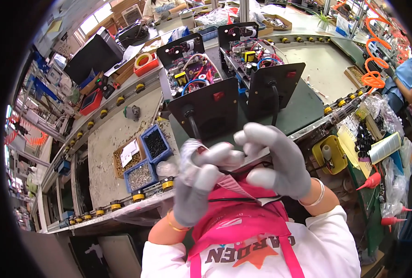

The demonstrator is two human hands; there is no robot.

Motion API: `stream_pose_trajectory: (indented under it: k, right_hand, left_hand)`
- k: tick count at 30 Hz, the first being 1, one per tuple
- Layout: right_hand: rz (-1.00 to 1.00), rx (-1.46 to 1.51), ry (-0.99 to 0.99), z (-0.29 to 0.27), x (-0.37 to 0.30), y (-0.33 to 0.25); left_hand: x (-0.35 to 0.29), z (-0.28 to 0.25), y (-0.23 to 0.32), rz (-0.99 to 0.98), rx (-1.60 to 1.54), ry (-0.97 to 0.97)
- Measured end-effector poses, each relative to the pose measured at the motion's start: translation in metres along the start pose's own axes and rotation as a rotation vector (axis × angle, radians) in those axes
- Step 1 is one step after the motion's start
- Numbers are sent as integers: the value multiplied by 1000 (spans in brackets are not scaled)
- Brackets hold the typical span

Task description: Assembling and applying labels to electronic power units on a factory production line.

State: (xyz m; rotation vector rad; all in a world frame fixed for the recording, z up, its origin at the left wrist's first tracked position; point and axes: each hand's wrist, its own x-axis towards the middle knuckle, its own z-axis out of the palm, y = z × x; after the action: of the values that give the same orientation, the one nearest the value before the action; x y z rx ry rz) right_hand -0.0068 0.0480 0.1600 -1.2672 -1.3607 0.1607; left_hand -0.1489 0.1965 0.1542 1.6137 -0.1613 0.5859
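My left hand (192, 183) and my right hand (284, 160), both in grey-white gloves, are close together in front of my pink apron (238, 220). Fingers are curled on both, and the left fingertips almost meet the right ones. Thin dark strands show between them, but what they hold is hidden. A black cable (193, 126) hangs from the back panel of the left open device (206, 109) and runs down behind my left hand. Another dark cord (243, 199) crosses the apron below the hands. Beside it stands a second open device (275, 90) with its own black cable.
Blue bins (141, 176) of small metal and black parts sit left of my hands, by a cardboard box (127, 157). Rollers (138, 196) line the bench edge. To the right are a yellow container (331, 155), red-tipped bottles (371, 181) and a coiled orange hose (375, 60). Other people work nearby.
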Motion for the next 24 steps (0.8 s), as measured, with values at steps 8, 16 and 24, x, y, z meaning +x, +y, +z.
stream_pose_trajectory:
  k: [8,16,24]
  right_hand:
    - [577,622,-514,15,-43,47]
    - [894,473,-678,-14,-99,89]
    - [911,195,-925,-45,-102,93]
  left_hand:
    - [19,-52,29,49,-1068,118]
    - [25,-96,36,63,-1083,120]
    - [6,-90,36,239,-679,202]
